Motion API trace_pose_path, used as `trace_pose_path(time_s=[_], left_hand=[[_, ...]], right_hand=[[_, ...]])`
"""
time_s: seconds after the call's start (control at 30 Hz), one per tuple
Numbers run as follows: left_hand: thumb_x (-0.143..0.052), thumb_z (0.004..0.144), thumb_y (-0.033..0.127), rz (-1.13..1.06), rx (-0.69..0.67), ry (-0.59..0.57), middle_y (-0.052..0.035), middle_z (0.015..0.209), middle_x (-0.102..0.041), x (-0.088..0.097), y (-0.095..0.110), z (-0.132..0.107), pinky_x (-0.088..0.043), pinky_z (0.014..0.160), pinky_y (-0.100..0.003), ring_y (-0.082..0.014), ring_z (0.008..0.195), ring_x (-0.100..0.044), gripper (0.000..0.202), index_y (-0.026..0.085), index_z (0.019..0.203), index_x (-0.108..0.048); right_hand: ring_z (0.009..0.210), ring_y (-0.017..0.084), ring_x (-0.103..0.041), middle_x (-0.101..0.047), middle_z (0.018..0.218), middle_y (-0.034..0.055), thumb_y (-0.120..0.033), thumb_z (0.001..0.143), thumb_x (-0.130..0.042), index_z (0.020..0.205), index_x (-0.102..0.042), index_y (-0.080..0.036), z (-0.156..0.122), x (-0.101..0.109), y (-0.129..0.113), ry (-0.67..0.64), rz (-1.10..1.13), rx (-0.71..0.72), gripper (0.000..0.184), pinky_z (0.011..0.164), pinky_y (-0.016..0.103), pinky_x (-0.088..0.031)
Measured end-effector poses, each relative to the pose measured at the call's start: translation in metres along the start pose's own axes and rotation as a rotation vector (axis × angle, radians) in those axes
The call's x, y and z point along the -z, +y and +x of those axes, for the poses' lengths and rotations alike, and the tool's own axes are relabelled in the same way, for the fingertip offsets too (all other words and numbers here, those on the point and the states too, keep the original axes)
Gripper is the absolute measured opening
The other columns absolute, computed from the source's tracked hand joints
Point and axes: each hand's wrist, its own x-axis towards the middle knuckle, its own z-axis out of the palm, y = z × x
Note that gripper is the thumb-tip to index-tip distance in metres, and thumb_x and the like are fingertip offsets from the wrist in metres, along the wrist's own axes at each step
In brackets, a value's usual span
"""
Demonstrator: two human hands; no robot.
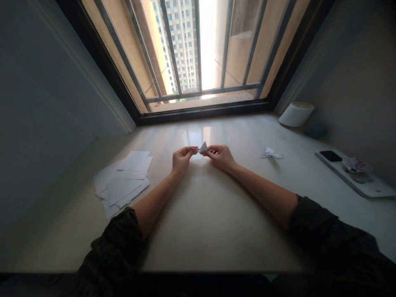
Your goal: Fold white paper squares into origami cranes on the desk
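Near the middle of the white tabletop (198, 214), a small piece of folded white paper (203, 147) is held between both hands, a pointed part of it standing up. My left hand (182, 158) is closed, thumb and fingertips pinching its left end. From the other side my right hand (222, 156) pinches it too, with the fingers curled. How the lower folds lie is hidden by the fingers. Off to the right rests a folded paper crane (271, 153), apart from my hands.
Several loose white paper sheets (126, 181) lie overlapping on the left. At the right are a phone (355, 173) with a round grip on its back, a white cylindrical container (296, 114) and a dark rounded object (315, 131). A barred window (204, 117) borders the far edge.
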Motion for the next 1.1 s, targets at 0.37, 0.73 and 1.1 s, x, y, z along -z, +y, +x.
trace_pose_path(time_s=[0.37, 0.73, 1.1], left_hand=[[-0.070, 0.071, 0.034, 0.040, 0.004, -0.005, -0.0085, 0.089, -0.074, 0.0000, 0.0027, -0.0001, -0.048, 0.082, -0.034, -0.0192, 0.084, -0.066, 0.020, 0.017, 0.080, -0.074], [-0.074, 0.069, 0.037, -0.004, -0.007, -0.062, -0.0086, 0.095, -0.073, 0.0023, -0.0035, 0.0025, -0.048, 0.087, -0.034, -0.0183, 0.087, -0.066, 0.024, 0.018, 0.082, -0.075], [-0.075, 0.067, 0.038, -0.013, 0.011, -0.015, -0.0065, 0.085, -0.074, 0.0006, 0.0007, 0.0002, -0.049, 0.085, -0.034, -0.0162, 0.077, -0.065, 0.024, 0.018, 0.082, -0.074]], right_hand=[[0.062, 0.016, -0.060, -0.073, 0.073, 0.0033, -0.038, 0.076, -0.066, 0.078, -0.074, -0.020, -0.0001, -0.0019, -0.0011, 0.046, -0.104, 0.029, 0.020, 0.061, 0.028, -0.043], [0.069, 0.017, -0.061, -0.071, 0.073, 0.0043, -0.037, 0.078, -0.065, 0.075, -0.072, -0.020, -0.0028, 0.0005, -0.0037, 0.066, -0.211, 0.111, 0.019, 0.068, 0.029, -0.044], [0.058, 0.016, -0.059, -0.071, 0.066, 0.0029, -0.048, 0.070, -0.070, 0.075, -0.075, -0.019, -0.0007, -0.0013, 0.0046, -0.001, -0.046, -0.016, 0.030, 0.055, 0.026, -0.042]])
